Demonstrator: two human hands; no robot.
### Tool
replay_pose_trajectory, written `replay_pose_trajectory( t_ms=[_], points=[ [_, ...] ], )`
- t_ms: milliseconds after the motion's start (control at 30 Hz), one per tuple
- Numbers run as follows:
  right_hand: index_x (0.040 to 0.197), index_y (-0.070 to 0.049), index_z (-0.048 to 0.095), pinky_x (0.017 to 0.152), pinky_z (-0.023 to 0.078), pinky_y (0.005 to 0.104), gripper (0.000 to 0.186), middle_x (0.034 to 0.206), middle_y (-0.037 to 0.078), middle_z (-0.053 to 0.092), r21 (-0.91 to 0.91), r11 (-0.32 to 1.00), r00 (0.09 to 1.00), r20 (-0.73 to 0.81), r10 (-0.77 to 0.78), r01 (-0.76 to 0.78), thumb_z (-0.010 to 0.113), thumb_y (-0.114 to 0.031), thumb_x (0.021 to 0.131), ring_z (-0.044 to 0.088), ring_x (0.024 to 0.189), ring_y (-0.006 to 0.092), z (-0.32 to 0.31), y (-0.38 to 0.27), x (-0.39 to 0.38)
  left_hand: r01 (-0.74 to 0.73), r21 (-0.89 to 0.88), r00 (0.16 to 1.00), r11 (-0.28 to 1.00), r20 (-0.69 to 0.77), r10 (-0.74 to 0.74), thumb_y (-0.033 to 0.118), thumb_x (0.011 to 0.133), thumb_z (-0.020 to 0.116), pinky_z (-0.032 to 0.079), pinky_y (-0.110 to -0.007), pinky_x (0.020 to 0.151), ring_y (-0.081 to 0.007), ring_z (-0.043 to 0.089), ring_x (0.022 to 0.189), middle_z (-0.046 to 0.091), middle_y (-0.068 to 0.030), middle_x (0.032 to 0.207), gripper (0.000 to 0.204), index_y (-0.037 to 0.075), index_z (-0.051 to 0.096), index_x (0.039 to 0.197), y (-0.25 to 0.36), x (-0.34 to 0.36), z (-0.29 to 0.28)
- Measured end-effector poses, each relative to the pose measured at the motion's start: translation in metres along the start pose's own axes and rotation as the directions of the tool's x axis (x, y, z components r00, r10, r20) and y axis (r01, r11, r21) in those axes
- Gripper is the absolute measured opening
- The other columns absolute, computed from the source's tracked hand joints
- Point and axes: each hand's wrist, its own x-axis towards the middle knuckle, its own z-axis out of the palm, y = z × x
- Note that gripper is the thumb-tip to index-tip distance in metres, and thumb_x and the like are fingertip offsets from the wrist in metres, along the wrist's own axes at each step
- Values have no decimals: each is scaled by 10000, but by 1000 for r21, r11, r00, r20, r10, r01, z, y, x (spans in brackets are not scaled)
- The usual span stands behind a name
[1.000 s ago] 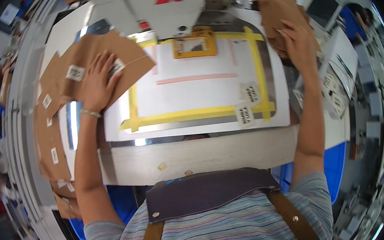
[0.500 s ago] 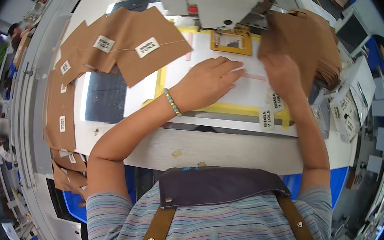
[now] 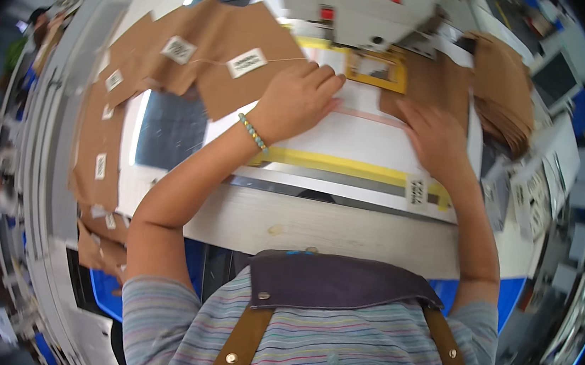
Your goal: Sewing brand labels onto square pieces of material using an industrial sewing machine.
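Observation:
My right hand (image 3: 440, 137) lies with stretched fingers on the lower edge of a brown fabric piece (image 3: 437, 84). That piece is flat beside the yellow clamp frame (image 3: 399, 80) under the sewing machine's head (image 3: 377, 24). Left of the frame, my left hand (image 3: 297, 101) has its fingers curled; what they hold, if anything, is hidden. Near that hand lies a brown piece with a white label (image 3: 246, 63), from which a thread runs toward the fingers. A loose white label (image 3: 416, 192) rests on the yellow tape by my right wrist.
A folded stack of brown pieces (image 3: 504, 98) stands at the right, with bundles of labels (image 3: 531, 204) below it. Labelled brown pieces joined in a chain (image 3: 99, 155) hang over the table's left side. A monitor (image 3: 558, 81) stands at the far right.
My right hand has brought a brown piece from the stack leftward and laid it by the clamp frame. My left hand has drawn back left and its fingers have curled.

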Motion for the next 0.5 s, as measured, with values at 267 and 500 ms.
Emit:
replay_pose_trajectory(
  t_ms=[267,500],
  points=[
    [1302,-15,730,1133,499,474,369,1442,112,683,203,979,1000,27,13,-18,669,-24,938,619,1336,346,-12,11,-1,809,525,423,266,-205,-883,593,1068,531,356,-531,1273,-466,393,1569,423,-177,1721,671,184,557,1600,-240,-295,-209],
    [1347,-36,714,1142,493,466,417,1501,110,644,136,986,994,73,84,-93,673,-14,932,592,1374,348,-11,14,-21,775,591,-62,-223,-281,-958,798,1031,357,390,-529,1249,-468,436,1544,415,-298,1681,978,41,445,1643,-158,-370,-206]
  ],
)
